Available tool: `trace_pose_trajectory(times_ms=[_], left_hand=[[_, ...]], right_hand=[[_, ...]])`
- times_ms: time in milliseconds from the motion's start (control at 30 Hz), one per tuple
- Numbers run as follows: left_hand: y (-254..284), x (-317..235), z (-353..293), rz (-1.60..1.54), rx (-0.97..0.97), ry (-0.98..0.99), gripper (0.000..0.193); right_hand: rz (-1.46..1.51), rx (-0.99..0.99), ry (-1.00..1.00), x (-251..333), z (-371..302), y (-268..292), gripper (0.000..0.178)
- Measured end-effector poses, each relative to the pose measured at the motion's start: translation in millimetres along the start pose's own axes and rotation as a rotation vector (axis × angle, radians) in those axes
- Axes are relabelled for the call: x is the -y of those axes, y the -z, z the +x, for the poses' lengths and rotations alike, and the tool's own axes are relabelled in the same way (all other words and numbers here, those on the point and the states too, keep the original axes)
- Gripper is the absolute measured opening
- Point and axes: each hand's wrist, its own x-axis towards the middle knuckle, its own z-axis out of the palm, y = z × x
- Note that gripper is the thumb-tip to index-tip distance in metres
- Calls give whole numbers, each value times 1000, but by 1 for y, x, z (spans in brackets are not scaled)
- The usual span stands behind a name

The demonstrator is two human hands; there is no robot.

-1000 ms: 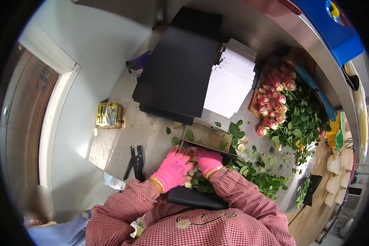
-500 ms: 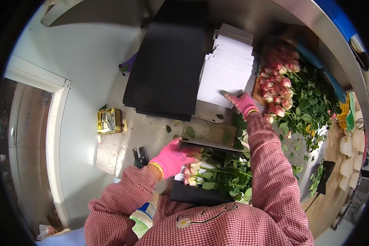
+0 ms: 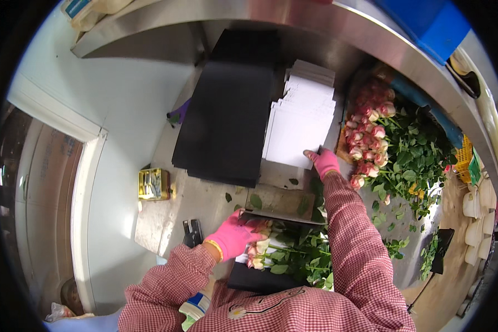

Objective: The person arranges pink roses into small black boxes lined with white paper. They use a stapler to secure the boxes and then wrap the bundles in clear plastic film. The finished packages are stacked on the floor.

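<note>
My left hand (image 3: pixel 235 238), in a pink glove, grips the left end of a black sheet (image 3: pixel 282 218) that stands raised over a bunch of pale pink roses (image 3: pixel 258 253). Some of its fingertips are hidden there. The roses lie on white paper over a dark sheet (image 3: pixel 254 278), their leafy stems (image 3: pixel 307 257) pointing right. Farther off, my right hand (image 3: pixel 325 162), also gloved in pink, closes at the near right corner of a stack of white paper (image 3: pixel 299 130). Its thumb lies on the top sheet, with the other fingers by the edge.
A tall stack of black sheets (image 3: pixel 221 116) stands left of the paper. Many pink-and-white roses (image 3: pixel 368 141) lie at the right. A yellow tin (image 3: pixel 154 184) and a black stapler-like tool (image 3: pixel 192 232) are at the left. A metal shelf edge (image 3: pixel 249 12) curves above.
The view has tilted, so the whole bench sits lower in the picture. Both hands keep nearly the same places, the left at the black sheet and the right at the paper stack.
</note>
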Motion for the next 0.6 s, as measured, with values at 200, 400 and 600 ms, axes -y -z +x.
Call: trace_pose_trajectory(times_ms=[200,400,600], left_hand=[[-3,1,3,31,-42,-43,47],[-6,-1,-1,-23,-135,-34,46],[-31,14,1,31,-183,-81,48]], right_hand=[[148,13,79,-25,-14,34,50],[670,-56,141,31,-114,103,32],[653,451,121,-15,-304,88,47]])
